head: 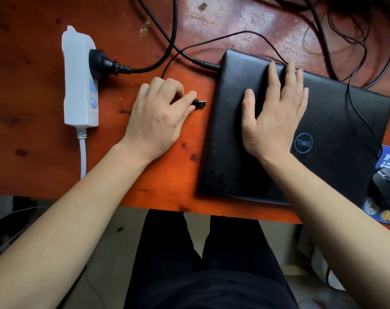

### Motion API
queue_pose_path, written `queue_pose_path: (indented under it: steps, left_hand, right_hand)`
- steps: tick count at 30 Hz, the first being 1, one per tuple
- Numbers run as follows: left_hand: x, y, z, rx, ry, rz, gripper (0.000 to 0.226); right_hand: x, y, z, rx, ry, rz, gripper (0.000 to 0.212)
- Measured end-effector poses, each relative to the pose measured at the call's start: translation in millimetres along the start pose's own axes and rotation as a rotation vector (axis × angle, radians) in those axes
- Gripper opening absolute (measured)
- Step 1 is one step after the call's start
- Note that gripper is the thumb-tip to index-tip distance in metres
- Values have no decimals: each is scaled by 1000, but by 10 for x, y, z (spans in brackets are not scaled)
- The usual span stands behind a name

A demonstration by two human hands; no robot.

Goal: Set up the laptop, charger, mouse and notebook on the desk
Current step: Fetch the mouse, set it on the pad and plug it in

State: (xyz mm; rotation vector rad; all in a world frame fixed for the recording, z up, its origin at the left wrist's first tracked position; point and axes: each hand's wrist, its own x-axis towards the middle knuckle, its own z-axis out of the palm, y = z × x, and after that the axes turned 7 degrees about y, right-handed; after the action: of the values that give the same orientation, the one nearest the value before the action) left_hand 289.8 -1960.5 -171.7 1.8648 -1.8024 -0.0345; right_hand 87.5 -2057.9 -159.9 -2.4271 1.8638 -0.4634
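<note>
One closed laptop (301,134) lies on the desk (33,85), the right hand (276,117) flat and open on its lid. The left hand (158,117) pinches one USB plug (199,104) just left of the laptop. One mouse (385,188) sits at the right edge, seemingly on a pad. One power strip (80,79) holds one plug.

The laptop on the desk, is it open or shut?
Shut: the laptop lid lies flat, logo up, with the right hand resting on it.
</note>
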Motion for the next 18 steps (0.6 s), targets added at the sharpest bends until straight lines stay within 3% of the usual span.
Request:
queue_pose_path:
  steps: [18]
  left_hand:
    - [-53, 99, -15, -212, -47, -87, 22]
  right_hand:
    - [-1, -11, 0, 2, 4, 14, 62]
